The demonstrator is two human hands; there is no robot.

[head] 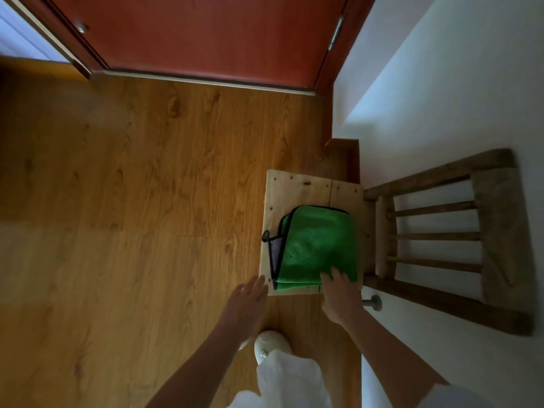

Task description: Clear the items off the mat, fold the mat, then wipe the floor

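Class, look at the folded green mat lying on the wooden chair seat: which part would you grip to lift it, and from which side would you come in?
Grip the folded green mat at its near edge, where the right hand already rests. Come from the seat's front: the chair has its back on the far side, and the mat's black-trimmed edges splay open at the left.

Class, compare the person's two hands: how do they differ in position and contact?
The right hand rests its fingers on the folded green mat on the wooden chair seat; the left hand hovers beside the seat's corner, touching nothing visibly. The left looks motion-blurred, the right sharper. Both have fairly straight fingers and reach forward.
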